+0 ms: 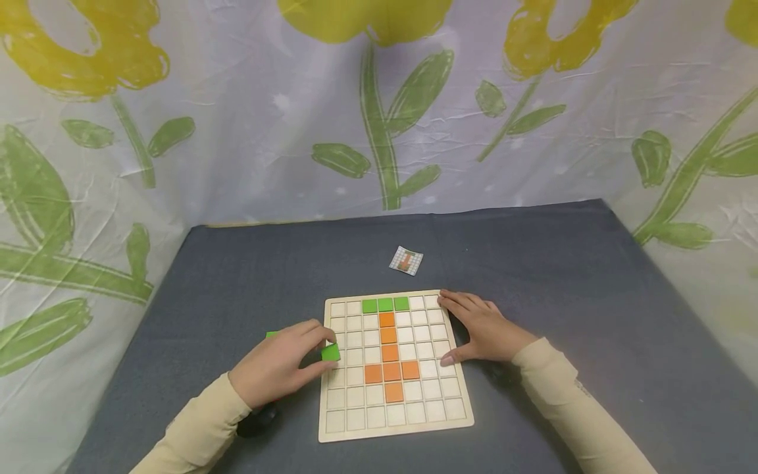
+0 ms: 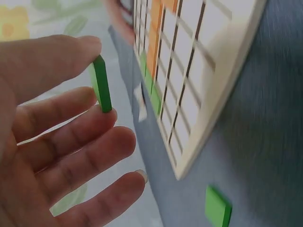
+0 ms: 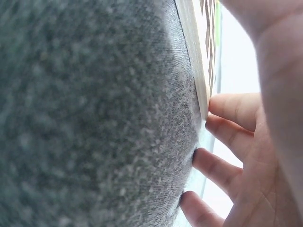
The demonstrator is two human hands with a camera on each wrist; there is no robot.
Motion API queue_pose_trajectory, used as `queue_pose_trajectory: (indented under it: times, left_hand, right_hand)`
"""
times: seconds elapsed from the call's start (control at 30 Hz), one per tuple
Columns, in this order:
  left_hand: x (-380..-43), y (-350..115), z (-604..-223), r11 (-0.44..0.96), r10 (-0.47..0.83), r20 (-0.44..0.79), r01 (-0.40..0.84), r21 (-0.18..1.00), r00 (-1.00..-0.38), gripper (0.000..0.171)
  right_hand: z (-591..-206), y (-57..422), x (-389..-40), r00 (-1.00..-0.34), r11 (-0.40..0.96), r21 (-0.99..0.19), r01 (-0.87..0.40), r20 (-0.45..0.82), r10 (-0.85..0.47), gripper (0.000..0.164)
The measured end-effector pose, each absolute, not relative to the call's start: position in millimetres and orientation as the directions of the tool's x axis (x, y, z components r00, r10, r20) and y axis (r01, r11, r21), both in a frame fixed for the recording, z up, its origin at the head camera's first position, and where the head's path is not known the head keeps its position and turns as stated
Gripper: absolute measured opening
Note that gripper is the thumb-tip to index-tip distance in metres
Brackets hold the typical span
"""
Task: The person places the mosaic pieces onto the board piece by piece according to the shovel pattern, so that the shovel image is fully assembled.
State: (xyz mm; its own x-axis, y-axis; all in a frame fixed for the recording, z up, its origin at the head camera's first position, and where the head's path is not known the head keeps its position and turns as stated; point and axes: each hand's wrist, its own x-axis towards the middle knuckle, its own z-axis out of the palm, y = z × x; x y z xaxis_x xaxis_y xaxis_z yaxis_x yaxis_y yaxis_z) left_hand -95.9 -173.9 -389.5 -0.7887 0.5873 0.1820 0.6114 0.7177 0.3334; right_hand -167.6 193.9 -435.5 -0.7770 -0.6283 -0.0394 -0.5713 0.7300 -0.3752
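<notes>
Between the thumb and fingers of my left hand (image 1: 283, 363) is a green square tile (image 1: 330, 352), pinched by its edges above the left side of the wooden grid board (image 1: 426, 424). In the left wrist view the same tile (image 2: 101, 85) stands on edge in the pinch. Three green tiles (image 1: 385, 305) lie in a row in the board's top cells. Below them several orange tiles (image 1: 391, 372) form a column with a short crossbar. My right hand (image 1: 482, 327) rests at the board's right edge, fingertips at the upper corner and thumb on the side cells.
Another green tile (image 2: 218, 206) lies on the dark cloth left of the board, mostly behind my left hand in the head view. A small pattern card (image 1: 406, 261) lies beyond the board. A flower-printed curtain (image 1: 260, 131) hangs behind the dark-covered table (image 1: 551, 263).
</notes>
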Motion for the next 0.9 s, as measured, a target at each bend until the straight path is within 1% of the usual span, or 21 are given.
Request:
queue_pose_trajectory:
  times: [0.1,0.2,0.37,0.43,0.53,0.73,0.9]
  left_hand:
    - [-93,-163,-396,0.679,0.628,0.187,0.649,0.343,-0.755,0.025]
    - [-91,-153,-402,0.643,0.671,0.202,0.695,0.322,-0.714,0.026]
    - [-89,-140,-413,0.554,0.741,0.280,0.791,0.258,-0.610,0.030]
    - [-89,-136,-417,0.524,0.755,0.301,0.812,0.257,-0.583,0.030]
    - [-87,-131,-421,0.514,0.766,0.293,0.819,0.257,-0.572,0.031]
    - [-85,-125,-425,0.529,0.785,0.215,0.809,0.257,-0.581,0.030]
    - [-84,-122,-425,0.544,0.787,0.176,0.799,0.255,-0.592,0.029]
  right_hand:
    - [-436,193,-168,-0.777,0.731,-0.375,-0.570,-0.044,-0.628,0.113]
    - [-435,193,-168,-0.776,0.731,-0.377,-0.569,-0.047,-0.629,0.113]
    - [-436,194,-167,-0.777,0.732,-0.373,-0.570,-0.045,-0.628,0.113]
    - [-436,194,-168,-0.777,0.732,-0.372,-0.570,-0.043,-0.627,0.113]
    - [-436,194,-168,-0.776,0.733,-0.368,-0.572,-0.044,-0.629,0.113]
    - [-434,194,-168,-0.773,0.728,-0.369,-0.577,-0.039,-0.633,0.112]
    - [-435,194,-168,-0.775,0.733,-0.360,-0.578,-0.040,-0.631,0.112]
